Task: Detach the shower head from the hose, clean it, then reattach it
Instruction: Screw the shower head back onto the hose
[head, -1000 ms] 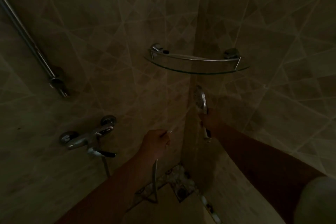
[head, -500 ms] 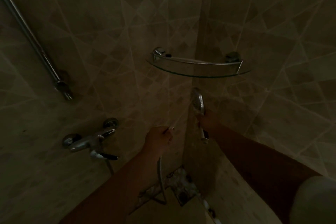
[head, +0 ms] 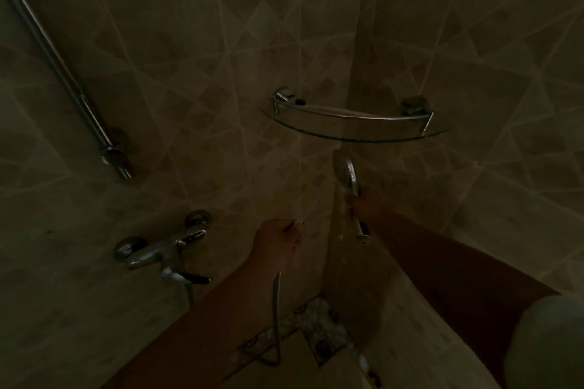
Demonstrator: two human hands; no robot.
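The scene is very dark. My right hand [head: 363, 205] grips the handle of the chrome shower head [head: 346, 172], which stands upright just under the glass corner shelf, its threaded end pointing down with nothing attached. My left hand [head: 278, 243] is closed around the end of the metal hose [head: 277, 309]. The hose hangs down from my fist toward the floor. A thin stream of water appears to spray from the hose end toward the corner. The two hands are a short gap apart.
A glass corner shelf [head: 354, 133] with a chrome rail sits above the hands. The mixer tap [head: 161, 249] with a black-tipped lever is on the left wall, below a slanted chrome riser bar [head: 79, 101]. A floor drain [head: 322, 344] lies in the corner below.
The view has shifted slightly downward and closer. Both hands hold their positions, the shower head still apart from the hose.
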